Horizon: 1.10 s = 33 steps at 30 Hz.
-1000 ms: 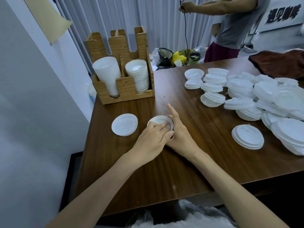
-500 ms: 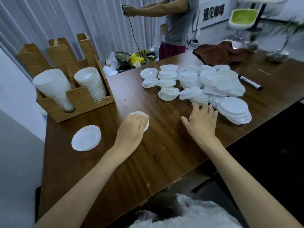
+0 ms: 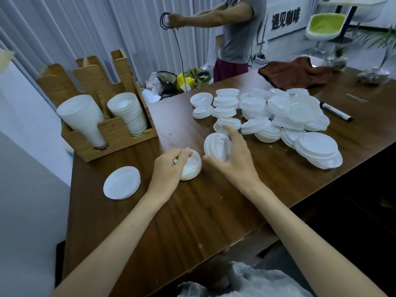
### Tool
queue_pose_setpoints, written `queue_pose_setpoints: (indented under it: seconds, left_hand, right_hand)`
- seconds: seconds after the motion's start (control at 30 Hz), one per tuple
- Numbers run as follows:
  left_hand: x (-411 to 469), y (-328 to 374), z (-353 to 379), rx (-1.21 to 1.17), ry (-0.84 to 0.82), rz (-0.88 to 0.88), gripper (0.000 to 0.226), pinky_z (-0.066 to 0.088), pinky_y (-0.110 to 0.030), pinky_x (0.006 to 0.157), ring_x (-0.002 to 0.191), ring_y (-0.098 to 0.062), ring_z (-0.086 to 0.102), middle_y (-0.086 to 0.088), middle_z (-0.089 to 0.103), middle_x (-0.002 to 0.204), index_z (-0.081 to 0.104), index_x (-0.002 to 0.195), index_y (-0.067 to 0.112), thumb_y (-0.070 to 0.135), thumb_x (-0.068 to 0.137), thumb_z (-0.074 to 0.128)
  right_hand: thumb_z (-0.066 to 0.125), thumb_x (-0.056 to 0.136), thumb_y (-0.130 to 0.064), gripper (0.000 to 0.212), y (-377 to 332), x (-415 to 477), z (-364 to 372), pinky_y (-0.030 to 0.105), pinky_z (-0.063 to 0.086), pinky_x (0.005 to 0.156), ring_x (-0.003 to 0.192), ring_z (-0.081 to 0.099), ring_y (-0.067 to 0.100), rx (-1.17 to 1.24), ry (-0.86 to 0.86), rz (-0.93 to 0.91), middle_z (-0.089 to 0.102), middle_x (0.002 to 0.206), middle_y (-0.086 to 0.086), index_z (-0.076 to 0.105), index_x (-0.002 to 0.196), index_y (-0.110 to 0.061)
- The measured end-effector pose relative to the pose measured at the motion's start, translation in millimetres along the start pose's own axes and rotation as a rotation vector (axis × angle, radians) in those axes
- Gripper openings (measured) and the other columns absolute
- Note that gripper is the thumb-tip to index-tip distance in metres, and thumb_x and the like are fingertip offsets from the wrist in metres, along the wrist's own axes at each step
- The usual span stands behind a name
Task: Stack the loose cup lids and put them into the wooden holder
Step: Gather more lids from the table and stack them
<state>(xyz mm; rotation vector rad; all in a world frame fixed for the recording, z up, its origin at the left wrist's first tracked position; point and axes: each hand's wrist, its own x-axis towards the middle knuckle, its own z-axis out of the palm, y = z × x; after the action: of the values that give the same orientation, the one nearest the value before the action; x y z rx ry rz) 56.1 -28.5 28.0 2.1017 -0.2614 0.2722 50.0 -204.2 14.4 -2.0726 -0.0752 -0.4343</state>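
The right hand (image 3: 232,156) grips a white lid (image 3: 216,146) between thumb and fingers, tilted up on edge just above the table (image 3: 214,211). Just left of it, the left hand (image 3: 169,171) is closed over a small stack (image 3: 191,167) of lids that rests on the table, fingers curled on its top. A single flat lid (image 3: 122,182) lies further left, apart from the stack. Beyond the right hand, a heap (image 3: 278,118) of loose lids covers the table's far right part. The wooden holder (image 3: 111,133) stands at the far left corner with two leaning columns of lids in its slots. A marker (image 3: 336,112) lies past the heap, and a brown cloth (image 3: 295,71) sits near the far edge. Another person (image 3: 235,33) stands behind the table holding a cable.
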Motion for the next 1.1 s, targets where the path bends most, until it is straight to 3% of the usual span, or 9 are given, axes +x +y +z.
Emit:
queue_pose_setpoints:
  seconds: [0.1,0.17,0.23,0.3,0.4,0.47,0.57,0.87,1.1]
  left_hand:
    - [-0.1,14.5,-4.0,-0.271,-0.088,-0.113,0.024,0.041,-0.010,0.065,0.068,0.005,0.056,0.016,0.064,0.073,0.070,0.089,0.020,0.024,0.097,0.048]
    - [-2.1,17.8,-6.6,-0.411,-0.115,-0.148,0.031,0.041,-0.012,0.062,0.063,0.001,0.052,0.015,0.057,0.062,0.068,0.072,0.027,0.022,0.096,0.049]
    - [-3.8,16.3,-11.5,-0.486,-0.118,-0.160,0.027,0.045,-0.018,0.068,0.072,-0.005,0.056,0.007,0.062,0.067,0.070,0.077,0.023,0.020,0.096,0.050]
    - [-3.6,10.0,-20.0,-0.398,-0.065,-0.114,0.022,0.045,-0.023,0.072,0.077,-0.012,0.057,-0.005,0.064,0.075,0.070,0.085,0.012,0.019,0.095,0.051]
    - [-2.7,-5.7,-29.3,0.041,0.003,0.097,0.017,0.044,-0.022,0.079,0.091,-0.013,0.058,0.001,0.066,0.095,0.070,0.099,0.009,0.013,0.093,0.055]
    - [-5.6,-15.0,-26.4,0.355,-0.003,0.279,0.020,0.046,-0.028,0.084,0.098,-0.019,0.059,-0.002,0.066,0.107,0.070,0.105,0.005,0.011,0.091,0.057]
    - [-14.1,-22.8,-11.1,0.596,-0.054,0.398,0.019,0.048,-0.034,0.073,0.089,-0.023,0.060,-0.006,0.066,0.103,0.072,0.097,0.008,0.014,0.087,0.057]
    - [-11.6,-13.1,16.4,0.618,-0.058,0.376,0.003,0.051,-0.031,0.063,0.081,-0.024,0.061,-0.011,0.063,0.092,0.071,0.078,0.003,0.000,0.077,0.071]
    - [-10.8,-3.9,29.4,0.490,-0.130,0.158,0.026,0.051,-0.036,0.076,0.095,-0.018,0.052,-0.009,0.056,0.105,0.067,0.101,-0.001,0.014,0.097,0.046]
  right_hand:
    - [0.080,0.071,-0.044,0.091,-13.2,-2.1,17.7,0.027,0.035,0.106,0.131,0.038,0.011,0.097,-0.075,-0.103,0.042,0.142,-0.004,0.028,0.144,-0.031]
    - [0.081,0.071,-0.043,0.092,-17.7,-2.4,27.1,0.025,0.035,0.107,0.130,0.038,0.007,0.119,-0.103,-0.152,0.042,0.141,-0.005,0.025,0.143,-0.036]
    - [0.083,0.070,-0.040,0.098,-17.7,-1.6,32.7,0.022,0.034,0.107,0.131,0.035,0.003,0.151,-0.142,-0.170,0.037,0.143,-0.009,0.019,0.143,-0.042]
    - [0.084,0.068,-0.041,0.108,-14.1,-0.7,34.5,0.020,0.027,0.107,0.137,0.026,0.001,0.181,-0.208,-0.155,0.026,0.148,-0.014,0.009,0.145,-0.047]
    - [0.086,0.064,-0.042,0.123,-3.8,-0.1,37.0,0.029,0.021,0.112,0.143,0.014,0.007,0.152,-0.302,-0.106,0.011,0.156,-0.011,-0.006,0.146,-0.046]
    - [0.088,0.062,-0.042,0.129,0.8,-0.7,40.8,0.036,0.022,0.115,0.144,0.014,0.010,0.132,-0.345,-0.080,0.010,0.157,-0.005,-0.011,0.145,-0.046]
    - [0.087,0.063,-0.043,0.127,1.8,-1.9,47.5,0.043,0.028,0.115,0.141,0.023,0.014,0.110,-0.370,-0.079,0.021,0.153,0.002,-0.016,0.135,-0.060]
    - [0.083,0.068,-0.029,0.122,11.8,-2.4,54.9,0.044,0.045,0.101,0.117,0.050,0.016,0.108,-0.310,-0.067,0.047,0.126,-0.002,-0.014,0.132,-0.067]
    - [0.080,0.074,-0.023,0.115,12.7,-2.5,58.0,0.046,0.044,0.102,0.122,0.045,0.017,0.085,-0.301,-0.102,0.041,0.134,0.003,-0.008,0.141,-0.053]
